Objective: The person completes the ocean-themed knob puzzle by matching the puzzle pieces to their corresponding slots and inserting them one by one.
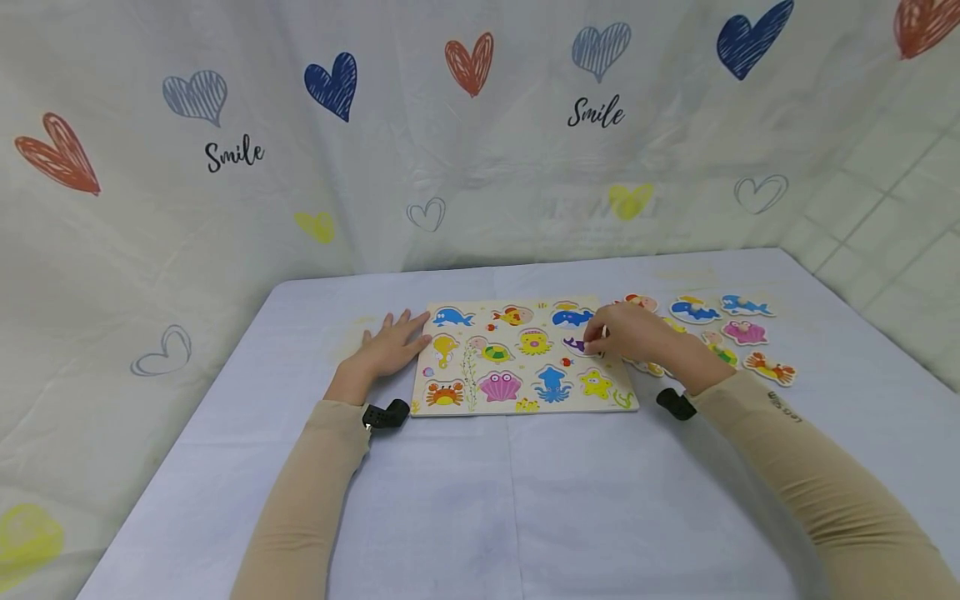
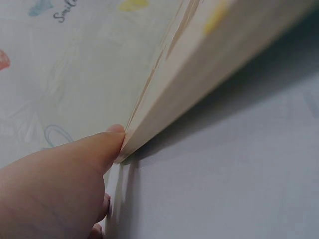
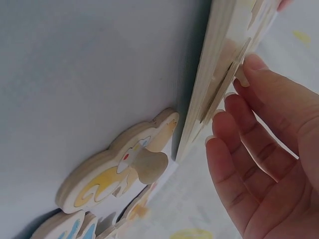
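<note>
A wooden puzzle board [image 1: 517, 327] with painted sea animals lies on the table. My left hand [image 1: 388, 347] is spread at its left edge, and in the left wrist view the thumb [image 2: 107, 144] presses against the board's edge [image 2: 164, 107]. Over the right part of the board is my right hand [image 1: 630, 333], partly covering a purple sea-animal shape [image 1: 574, 343]. In the right wrist view, thumb and forefinger pinch the small knob [image 3: 241, 77] of a flat wooden puzzle piece [image 3: 222, 92] right at the board's face. The other fingers are loosely bent.
Several loose knobbed pieces lie right of the board, among them a blue whale [image 1: 693, 310], a pink shell [image 1: 745, 332] and a crab [image 1: 770, 367]. A yellow piece [image 3: 119, 169] lies close beside the board. A printed curtain [image 1: 480, 167] hangs behind the table.
</note>
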Motion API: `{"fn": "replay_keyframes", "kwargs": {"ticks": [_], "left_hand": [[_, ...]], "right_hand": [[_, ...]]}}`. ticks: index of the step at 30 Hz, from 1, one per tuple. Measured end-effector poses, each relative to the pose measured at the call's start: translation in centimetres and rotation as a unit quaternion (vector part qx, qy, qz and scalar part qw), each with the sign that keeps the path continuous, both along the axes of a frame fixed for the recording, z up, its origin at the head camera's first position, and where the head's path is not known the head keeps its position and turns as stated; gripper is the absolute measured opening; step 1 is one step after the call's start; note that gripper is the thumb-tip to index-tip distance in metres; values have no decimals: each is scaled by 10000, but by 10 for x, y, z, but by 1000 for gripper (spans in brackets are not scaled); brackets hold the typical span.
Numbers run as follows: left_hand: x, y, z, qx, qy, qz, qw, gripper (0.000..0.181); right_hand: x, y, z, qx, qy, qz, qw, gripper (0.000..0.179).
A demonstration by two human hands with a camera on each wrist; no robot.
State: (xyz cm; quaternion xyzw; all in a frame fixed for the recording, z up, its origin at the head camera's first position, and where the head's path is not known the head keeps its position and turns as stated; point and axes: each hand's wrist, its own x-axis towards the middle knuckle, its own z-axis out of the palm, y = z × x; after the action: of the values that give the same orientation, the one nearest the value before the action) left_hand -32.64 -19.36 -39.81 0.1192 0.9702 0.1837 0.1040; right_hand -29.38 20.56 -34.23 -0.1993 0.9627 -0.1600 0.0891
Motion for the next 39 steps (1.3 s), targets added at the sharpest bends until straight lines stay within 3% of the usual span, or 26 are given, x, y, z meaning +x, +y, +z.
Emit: {"fn": "replay_keyframes", "kwargs": {"ticks": [22,39], "left_hand": [[1,0,3,46,23,1,10000,66],[1,0,1,65,32,21,10000,65]], "right_hand": [[-1,0,0,-61,-222,-51,9997,16],[0,1,-1,-8,-168,21,9999,20]]}}
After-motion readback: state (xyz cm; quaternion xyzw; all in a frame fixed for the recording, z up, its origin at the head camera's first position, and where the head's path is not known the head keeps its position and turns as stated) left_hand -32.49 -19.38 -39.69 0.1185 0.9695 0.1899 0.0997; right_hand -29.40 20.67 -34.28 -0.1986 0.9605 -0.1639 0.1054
